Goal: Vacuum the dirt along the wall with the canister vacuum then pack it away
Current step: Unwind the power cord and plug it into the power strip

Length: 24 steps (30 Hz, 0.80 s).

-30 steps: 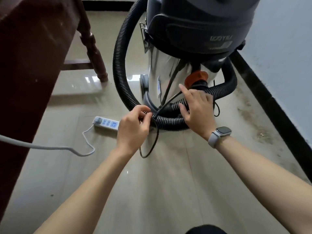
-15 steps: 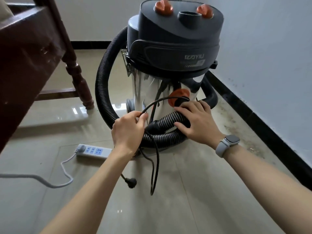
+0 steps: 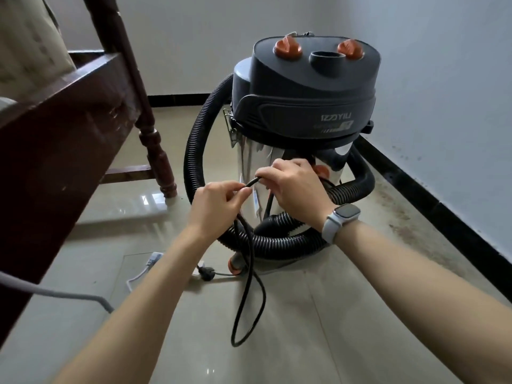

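From the head camera, the canister vacuum (image 3: 302,106) stands at twelve o'clock by the wall: dark grey lid with two orange knobs, shiny steel drum, ribbed black hose (image 3: 279,245) coiled round its base. The left hand (image 3: 219,206) pinches the black power cord (image 3: 250,286), whose loop hangs toward six o'clock. The right hand (image 3: 293,189), fingers curled, grips the same cord just beside it.
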{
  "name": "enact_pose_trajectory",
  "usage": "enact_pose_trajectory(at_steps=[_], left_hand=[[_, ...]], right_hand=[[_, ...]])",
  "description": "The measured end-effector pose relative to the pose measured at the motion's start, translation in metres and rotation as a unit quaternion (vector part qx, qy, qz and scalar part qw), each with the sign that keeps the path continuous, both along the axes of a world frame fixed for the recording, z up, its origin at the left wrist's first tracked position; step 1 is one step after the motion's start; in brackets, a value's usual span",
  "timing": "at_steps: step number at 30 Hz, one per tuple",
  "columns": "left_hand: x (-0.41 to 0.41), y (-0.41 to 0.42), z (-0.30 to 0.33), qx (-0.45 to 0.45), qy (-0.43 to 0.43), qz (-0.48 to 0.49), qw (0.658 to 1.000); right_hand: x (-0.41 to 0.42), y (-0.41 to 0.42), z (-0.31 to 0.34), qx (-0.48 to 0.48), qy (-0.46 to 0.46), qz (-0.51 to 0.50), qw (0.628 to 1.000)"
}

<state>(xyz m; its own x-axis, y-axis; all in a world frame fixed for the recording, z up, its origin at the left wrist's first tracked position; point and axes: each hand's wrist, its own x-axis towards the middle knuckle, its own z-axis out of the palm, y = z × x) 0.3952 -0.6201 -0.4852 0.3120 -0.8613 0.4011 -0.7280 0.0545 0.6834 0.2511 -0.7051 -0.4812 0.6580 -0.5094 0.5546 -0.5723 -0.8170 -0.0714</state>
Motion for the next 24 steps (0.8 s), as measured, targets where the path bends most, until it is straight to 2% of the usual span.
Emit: enact_pose_trajectory(at_steps=[2, 4, 6, 10, 14, 16, 18, 20, 22, 24], left_hand=[[0.008, 0.006, -0.005, 0.043, -0.013, -0.018, 0.999], [0.016, 0.010, -0.007, 0.082, -0.017, -0.041, 0.996], [0.018, 0.009, -0.005, 0.075, -0.003, -0.043, 0.996], [0.006, -0.006, 0.011, 0.020, 0.005, 0.005, 1.000], [-0.002, -0.033, 0.043, -0.069, 0.066, 0.055, 0.994], [-0.004, -0.046, 0.058, -0.090, 0.065, 0.070, 0.991], [-0.005, -0.059, 0.065, -0.100, 0.057, 0.086, 0.990], [-0.006, -0.066, 0.066, -0.100, 0.063, 0.093, 0.989], [-0.004, -0.071, 0.066, -0.103, 0.076, 0.077, 0.989], [-0.001, -0.073, 0.067, -0.106, 0.105, 0.045, 0.988]], right_hand=[[0.004, -0.001, -0.003, 0.035, -0.091, -0.009, 0.995], [0.001, -0.007, 0.004, 0.081, -0.233, -0.055, 0.967], [-0.004, -0.017, 0.015, 0.111, -0.308, -0.097, 0.940], [-0.016, -0.024, 0.026, 0.134, -0.309, -0.114, 0.935], [-0.021, -0.014, 0.031, 0.087, -0.274, -0.136, 0.948], [-0.020, 0.000, 0.031, 0.091, -0.268, -0.071, 0.956], [-0.014, 0.014, 0.032, 0.255, -0.239, 0.035, 0.936], [-0.008, 0.018, 0.033, 0.430, -0.158, 0.085, 0.885], [-0.005, 0.010, 0.033, 0.493, -0.117, 0.122, 0.854], [-0.003, -0.001, 0.033, 0.504, -0.142, 0.145, 0.840]])
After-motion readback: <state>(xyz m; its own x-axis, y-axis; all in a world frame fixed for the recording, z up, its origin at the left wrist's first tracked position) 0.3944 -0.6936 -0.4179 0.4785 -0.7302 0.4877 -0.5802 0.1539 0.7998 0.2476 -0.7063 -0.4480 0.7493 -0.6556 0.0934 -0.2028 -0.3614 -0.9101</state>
